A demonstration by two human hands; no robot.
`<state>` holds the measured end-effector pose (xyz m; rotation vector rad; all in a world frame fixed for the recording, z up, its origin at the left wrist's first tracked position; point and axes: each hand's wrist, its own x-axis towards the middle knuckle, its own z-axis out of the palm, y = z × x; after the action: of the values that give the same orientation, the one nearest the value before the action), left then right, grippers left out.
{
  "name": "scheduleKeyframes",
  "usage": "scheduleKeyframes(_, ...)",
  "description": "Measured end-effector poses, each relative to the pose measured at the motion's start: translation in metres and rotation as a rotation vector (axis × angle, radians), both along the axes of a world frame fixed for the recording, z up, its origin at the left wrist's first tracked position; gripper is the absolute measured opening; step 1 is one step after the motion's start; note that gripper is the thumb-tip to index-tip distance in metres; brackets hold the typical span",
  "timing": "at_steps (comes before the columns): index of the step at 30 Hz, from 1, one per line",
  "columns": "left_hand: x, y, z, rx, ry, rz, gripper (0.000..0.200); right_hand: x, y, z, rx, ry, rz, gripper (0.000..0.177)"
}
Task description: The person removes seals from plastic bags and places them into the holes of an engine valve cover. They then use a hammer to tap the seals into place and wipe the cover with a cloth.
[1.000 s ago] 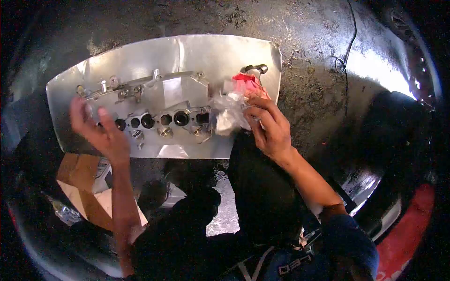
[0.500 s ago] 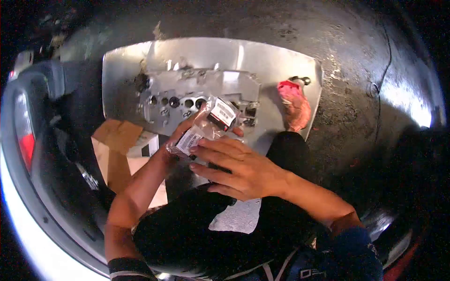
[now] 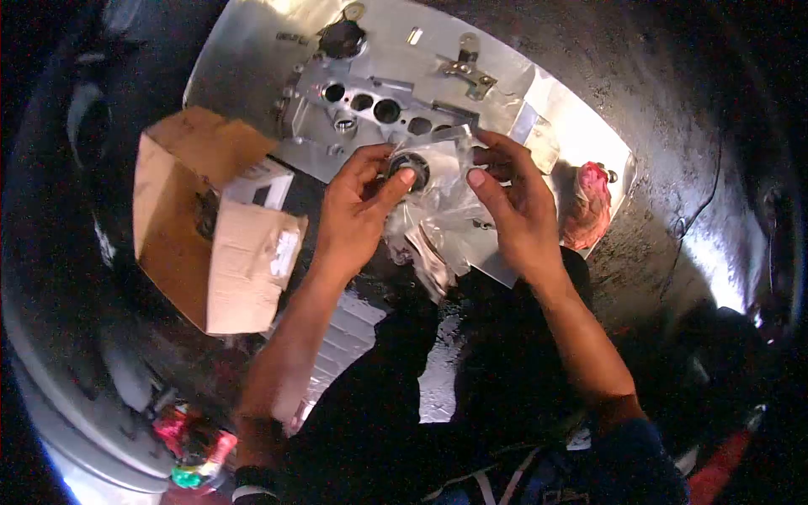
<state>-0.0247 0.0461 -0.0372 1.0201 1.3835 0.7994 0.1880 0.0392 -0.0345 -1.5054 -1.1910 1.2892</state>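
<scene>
Both hands clamped on clear bag [image 3: 438, 198]: left hand [image 3: 358, 215] pinching ring [image 3: 410, 171] thru plastic, right hand [image 3: 515, 210] gripping edge, above metal block [image 3: 370, 109].

The casting [image 3: 370, 101] fills the middle of the sheet [image 3: 244, 59], with a black cap [image 3: 341, 38] at the far edge and a bracket [image 3: 467, 67] just beyond the casting. Bare metal lies along the sheet's left edge and between bracket and right corner. That corner carries a rag [image 3: 589, 206]. The near edge is blocked by the left hand [image 3: 353, 210] and right hand [image 3: 518, 210], both gripping a bag [image 3: 438, 198]. A box [image 3: 210, 244] crowds the near left corner. The floor [image 3: 673, 101] right of the sheet lies open.
</scene>
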Motion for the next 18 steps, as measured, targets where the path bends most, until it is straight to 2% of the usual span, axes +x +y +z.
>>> scheduleKeyframes(2,0.004,-0.014,-0.006,-0.073,-0.084,0.060,0.049,-0.003,-0.003,-0.005,-0.140,0.039,0.068,0.037)
scheduleKeyframes(3,0.005,-0.017,-0.005,-0.095,-0.110,0.088,0.051,0.000,-0.003,-0.006,-0.217,-0.039,0.114,0.033)
scheduleKeyframes(6,-0.001,-0.029,-0.013,0.025,-0.130,-0.007,0.064,-0.007,0.003,-0.008,-0.143,-0.184,0.154,0.028)
scheduleKeyframes(7,-0.003,-0.030,-0.013,0.076,-0.027,-0.002,0.058,-0.013,0.002,-0.013,-0.076,-0.198,0.149,0.025)
scheduleKeyframes(8,-0.002,-0.033,-0.024,0.256,0.052,0.010,0.047,-0.016,0.002,-0.018,-0.006,-0.254,0.163,0.023)
scheduleKeyframes(9,-0.003,-0.040,-0.016,0.069,0.087,0.025,0.035,-0.020,-0.004,-0.021,0.069,-0.307,0.162,0.020)
scheduleKeyframes(11,-0.007,-0.043,-0.020,0.353,0.248,-0.022,0.029,-0.027,-0.009,-0.005,0.104,-0.334,0.216,0.016)
scheduleKeyframes(15,-0.002,-0.046,-0.020,0.478,0.235,-0.009,0.025,-0.015,-0.012,-0.008,0.285,-0.544,0.352,0.014)
scheduleKeyframes(18,-0.001,-0.050,-0.019,0.538,0.306,-0.059,0.021,-0.009,-0.019,-0.018,0.349,-0.579,0.307,0.020)
